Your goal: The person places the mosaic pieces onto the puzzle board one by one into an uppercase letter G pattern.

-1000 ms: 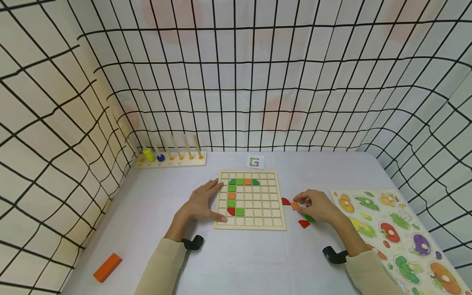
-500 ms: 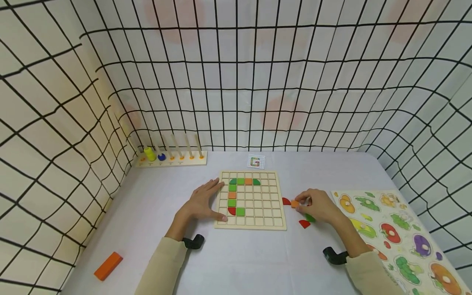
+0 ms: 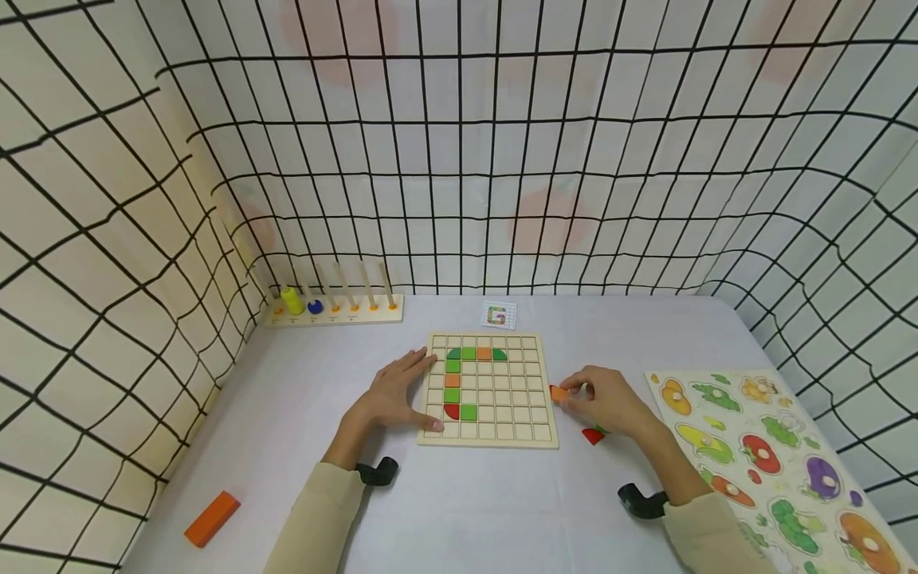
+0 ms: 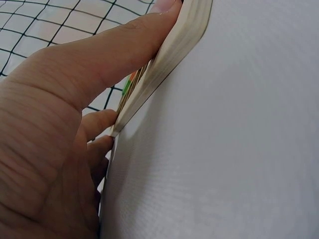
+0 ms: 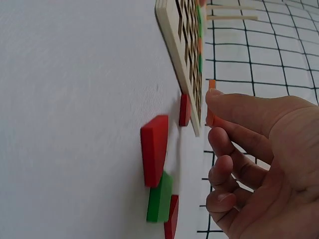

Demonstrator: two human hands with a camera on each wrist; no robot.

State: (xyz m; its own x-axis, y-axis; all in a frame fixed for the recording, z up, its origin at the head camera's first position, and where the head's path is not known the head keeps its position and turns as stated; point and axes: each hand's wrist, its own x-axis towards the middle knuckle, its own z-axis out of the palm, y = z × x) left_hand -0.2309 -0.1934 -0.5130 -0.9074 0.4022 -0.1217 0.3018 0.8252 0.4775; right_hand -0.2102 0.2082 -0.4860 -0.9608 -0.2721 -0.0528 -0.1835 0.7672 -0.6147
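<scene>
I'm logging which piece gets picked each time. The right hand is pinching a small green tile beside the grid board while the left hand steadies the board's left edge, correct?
Not quite: the tile pinched by the right hand is orange, as the head view shows. The rest stands: it is beside the grid board, and the left hand steadies the board's left edge.

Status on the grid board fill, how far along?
Done: nine pieces sit in the grid board, across the top row, down the left column and into the bottom row.
In hand: the right hand pinches an orange tile at the board's right edge; the left hand steadies the left edge.
Left: most cells stay bare; a red piece and green piece lie on the table.
</scene>
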